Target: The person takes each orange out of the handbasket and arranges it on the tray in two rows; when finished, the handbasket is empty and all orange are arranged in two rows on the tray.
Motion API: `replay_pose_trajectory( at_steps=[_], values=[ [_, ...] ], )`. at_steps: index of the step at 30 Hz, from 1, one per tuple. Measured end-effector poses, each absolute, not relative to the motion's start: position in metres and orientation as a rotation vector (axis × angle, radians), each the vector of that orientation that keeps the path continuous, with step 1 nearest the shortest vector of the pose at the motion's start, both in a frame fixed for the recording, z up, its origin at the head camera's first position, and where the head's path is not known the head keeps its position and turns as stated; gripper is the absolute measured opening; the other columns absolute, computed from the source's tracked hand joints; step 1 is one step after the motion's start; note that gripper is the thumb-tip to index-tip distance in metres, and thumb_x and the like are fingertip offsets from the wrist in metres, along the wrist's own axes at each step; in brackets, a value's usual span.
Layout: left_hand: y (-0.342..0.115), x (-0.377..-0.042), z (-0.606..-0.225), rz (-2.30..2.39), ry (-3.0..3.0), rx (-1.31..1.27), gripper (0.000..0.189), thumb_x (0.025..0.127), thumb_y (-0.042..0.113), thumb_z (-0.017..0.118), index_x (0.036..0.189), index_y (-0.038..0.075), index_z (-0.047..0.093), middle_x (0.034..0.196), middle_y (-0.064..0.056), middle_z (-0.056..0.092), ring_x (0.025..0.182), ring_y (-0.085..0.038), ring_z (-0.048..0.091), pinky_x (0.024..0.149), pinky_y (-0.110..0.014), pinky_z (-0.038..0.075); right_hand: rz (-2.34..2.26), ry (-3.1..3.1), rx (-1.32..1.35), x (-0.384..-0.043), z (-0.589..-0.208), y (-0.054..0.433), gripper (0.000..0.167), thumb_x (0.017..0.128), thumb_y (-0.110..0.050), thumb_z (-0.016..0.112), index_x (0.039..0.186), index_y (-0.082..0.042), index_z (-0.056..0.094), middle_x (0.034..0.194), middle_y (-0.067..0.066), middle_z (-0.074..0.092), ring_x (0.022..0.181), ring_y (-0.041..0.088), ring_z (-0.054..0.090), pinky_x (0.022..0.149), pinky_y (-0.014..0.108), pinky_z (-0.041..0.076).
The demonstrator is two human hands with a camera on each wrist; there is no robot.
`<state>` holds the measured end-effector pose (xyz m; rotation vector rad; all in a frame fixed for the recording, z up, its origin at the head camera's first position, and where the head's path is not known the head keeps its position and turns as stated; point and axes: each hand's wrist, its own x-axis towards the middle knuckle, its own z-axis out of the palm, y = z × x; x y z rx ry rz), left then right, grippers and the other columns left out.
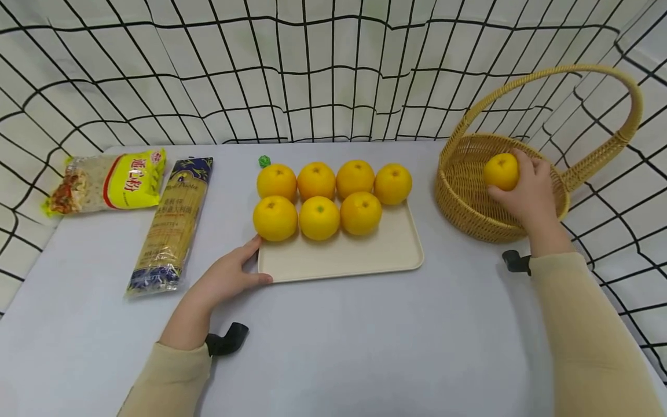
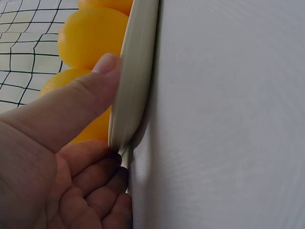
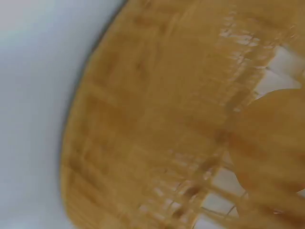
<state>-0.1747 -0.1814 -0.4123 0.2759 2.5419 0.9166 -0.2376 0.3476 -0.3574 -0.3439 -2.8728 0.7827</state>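
My right hand (image 1: 531, 194) holds an orange (image 1: 501, 172) over the opening of a wicker basket (image 1: 454, 202) with a tall handle. In the right wrist view the woven basket wall (image 3: 138, 105) is blurred, and a round orange (image 3: 271, 138) shows at the right; the hand itself is out of that view. My left hand (image 1: 226, 281) grips the front left corner of a cream tray (image 1: 339, 262). Its thumb (image 2: 90, 90) lies against the tray's rim (image 2: 136, 71), with the other fingers curled at the corner. Several oranges (image 1: 319, 218) sit in two rows on the tray.
Left of the tray lie a long pack of pasta (image 1: 169, 226) and a yellow-and-clear food bag (image 1: 109, 182). A small green object (image 1: 264, 161) is behind the oranges. Black wire mesh (image 1: 333, 75) over white cloth borders the white table (image 1: 375, 341).
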Motion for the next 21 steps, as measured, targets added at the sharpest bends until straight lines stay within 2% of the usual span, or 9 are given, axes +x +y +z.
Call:
replay_pose_trajectory(
  at_steps=[3,7,10,14,16,21],
  values=[
    [-0.181,-0.176,-0.411,0.916,2.543,0.284,0.096,0.075,0.045,0.068,0.147,0.014,0.012,0.152,-0.012,0.015,0.138,-0.038,0.015,0.110,-0.055,0.014,0.958,-2.729,-0.285,-0.222,-0.351,0.324,0.079,0.080,-0.038,0.062,0.144,-0.029,0.017,0.145,0.015,0.013,0.123,0.038,0.030,0.098,0.059,0.032],
    [-0.180,-0.176,-0.410,0.914,2.539,0.288,0.095,0.076,0.043,0.068,0.146,0.012,0.012,0.152,-0.012,0.015,0.138,-0.038,0.014,0.111,-0.055,0.014,1.163,-2.568,-0.176,-0.208,-0.349,0.293,0.076,0.078,-0.030,0.067,0.140,-0.028,0.024,0.142,0.009,0.024,0.120,0.025,0.034,0.100,0.047,0.036],
    [-0.180,-0.176,-0.408,0.917,2.532,0.285,0.095,0.076,0.042,0.069,0.146,0.010,0.013,0.152,-0.012,0.014,0.138,-0.038,0.014,0.111,-0.054,0.014,1.262,-2.550,-0.092,-0.202,-0.351,0.274,0.076,0.078,-0.026,0.069,0.140,-0.027,0.024,0.139,0.005,0.032,0.119,0.022,0.040,0.097,0.036,0.042],
    [-0.180,-0.176,-0.408,0.922,2.527,0.278,0.095,0.076,0.043,0.069,0.146,0.009,0.013,0.152,-0.012,0.014,0.138,-0.038,0.013,0.111,-0.054,0.013,1.336,-2.594,0.027,-0.200,-0.358,0.257,0.078,0.078,-0.021,0.070,0.141,-0.019,0.025,0.137,0.006,0.037,0.117,0.024,0.046,0.091,0.023,0.046],
    [-0.180,-0.176,-0.409,0.917,2.530,0.277,0.096,0.076,0.043,0.069,0.146,0.009,0.013,0.152,-0.012,0.014,0.138,-0.038,0.013,0.111,-0.054,0.013,1.370,-2.619,0.084,-0.200,-0.363,0.250,0.078,0.079,-0.019,0.070,0.142,-0.015,0.024,0.137,0.008,0.037,0.118,0.026,0.045,0.093,0.027,0.047],
    [-0.181,-0.176,-0.410,0.902,2.539,0.274,0.097,0.075,0.044,0.069,0.146,0.011,0.012,0.152,-0.012,0.014,0.138,-0.038,0.014,0.111,-0.055,0.014,1.465,-2.696,0.157,-0.204,-0.379,0.235,0.081,0.079,-0.020,0.070,0.143,-0.012,0.021,0.142,0.011,0.033,0.123,0.029,0.041,0.099,0.046,0.042]
  ],
)
